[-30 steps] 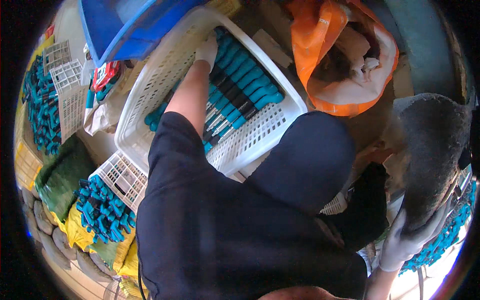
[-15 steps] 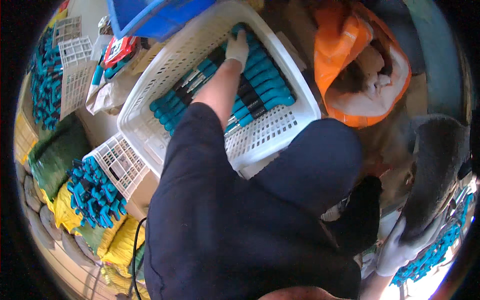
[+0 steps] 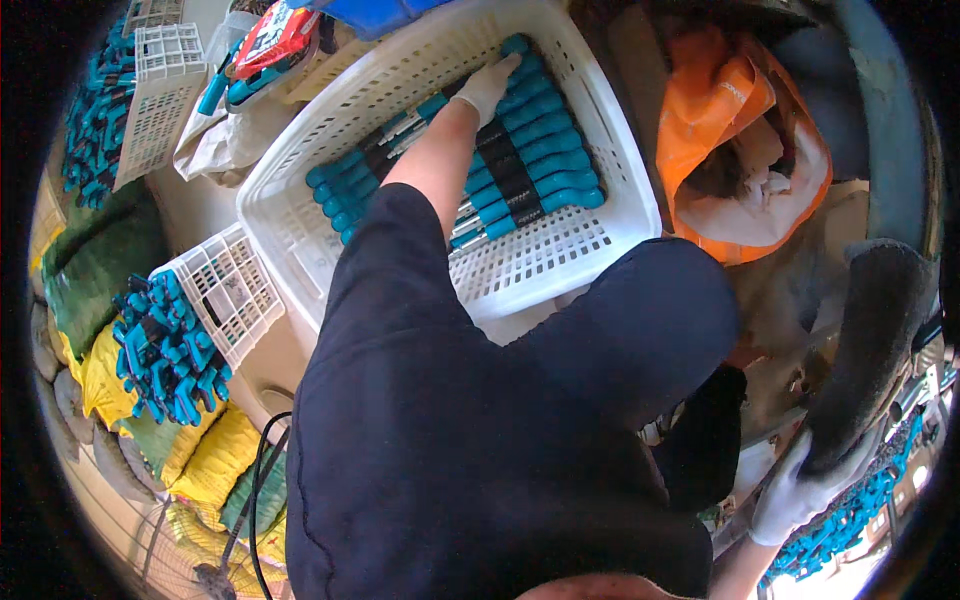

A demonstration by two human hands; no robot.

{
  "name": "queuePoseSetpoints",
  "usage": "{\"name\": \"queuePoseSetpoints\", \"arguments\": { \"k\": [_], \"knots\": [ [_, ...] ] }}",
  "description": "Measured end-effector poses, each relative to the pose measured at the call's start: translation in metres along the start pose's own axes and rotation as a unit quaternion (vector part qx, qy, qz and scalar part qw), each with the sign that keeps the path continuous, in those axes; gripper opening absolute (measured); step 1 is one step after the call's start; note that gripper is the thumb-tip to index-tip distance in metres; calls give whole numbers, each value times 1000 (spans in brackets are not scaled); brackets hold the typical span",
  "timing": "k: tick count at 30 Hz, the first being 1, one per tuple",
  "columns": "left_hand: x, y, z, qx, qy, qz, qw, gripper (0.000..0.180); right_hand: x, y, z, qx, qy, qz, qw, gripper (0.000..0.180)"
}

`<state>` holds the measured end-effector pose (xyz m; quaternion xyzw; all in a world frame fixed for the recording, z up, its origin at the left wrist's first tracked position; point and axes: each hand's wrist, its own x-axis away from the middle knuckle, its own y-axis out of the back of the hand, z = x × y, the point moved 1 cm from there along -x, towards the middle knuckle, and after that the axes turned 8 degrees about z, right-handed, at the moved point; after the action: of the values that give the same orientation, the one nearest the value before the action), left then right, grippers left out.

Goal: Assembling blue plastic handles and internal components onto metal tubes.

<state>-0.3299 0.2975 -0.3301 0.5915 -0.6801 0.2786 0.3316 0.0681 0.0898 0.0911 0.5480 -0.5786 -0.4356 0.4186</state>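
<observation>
My left hand (image 3: 488, 84), in a white glove, reaches into a large white perforated plastic basket (image 3: 350, 115). Its fingers are closed over the far end of a teal-and-black-handled tool (image 3: 514, 46), though their grip is partly hidden. Similar tools with teal grips, black middles and metal shafts (image 3: 535, 165) lie side by side in layers in the basket; my forearm covers some of them. At the lower right, my gloved right hand (image 3: 805, 495) is wrapped around the lower end of a dark grey, fuzzy, column-like thing (image 3: 875, 330).
An orange sack with a pale lining (image 3: 690, 160) stands right of the basket. To the left are white crates (image 3: 240, 295) with more teal-handled pieces (image 3: 170, 345), and green and yellow sacks (image 3: 215, 450). A blue bin (image 3: 375, 12) is behind. My dark-clothed knee (image 3: 640, 320) is beside the basket.
The view has shifted, so the basket and orange sack sit slightly further right. My left hand's fingers now point further right at the far end of the tool row. My right hand keeps its grip.
</observation>
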Motion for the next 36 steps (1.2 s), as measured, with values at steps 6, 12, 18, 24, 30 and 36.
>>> {"name": "queuePoseSetpoints", "arguments": {
  "k": [6, 12, 18, 24, 30, 36],
  "knots": [
    [42, -50, 41, 102, -91, -121, 983, 48, -4, 0, 0, -8, 9, 2, 1000, 61],
    [96, -117, 92, -256, -206, -31, 944, 32, -4, 1, 0, -14, 19, -8, 1000, 63],
    [105, -131, 89, -248, -183, -22, 951, 33, -3, 0, 0, -23, 25, -13, 999, 62],
    [104, -135, 78, -348, -203, -66, 913, 37, -2, 0, -1, -16, -2, -3, 1000, 66],
    [88, -128, 87, -196, -190, -78, 959, 44, -4, 2, 3, -26, -3, -8, 1000, 64],
    [88, -120, 69, -146, -119, -58, 980, 56, -5, 2, 5, -37, 1, -11, 999, 64]
  ]
}}
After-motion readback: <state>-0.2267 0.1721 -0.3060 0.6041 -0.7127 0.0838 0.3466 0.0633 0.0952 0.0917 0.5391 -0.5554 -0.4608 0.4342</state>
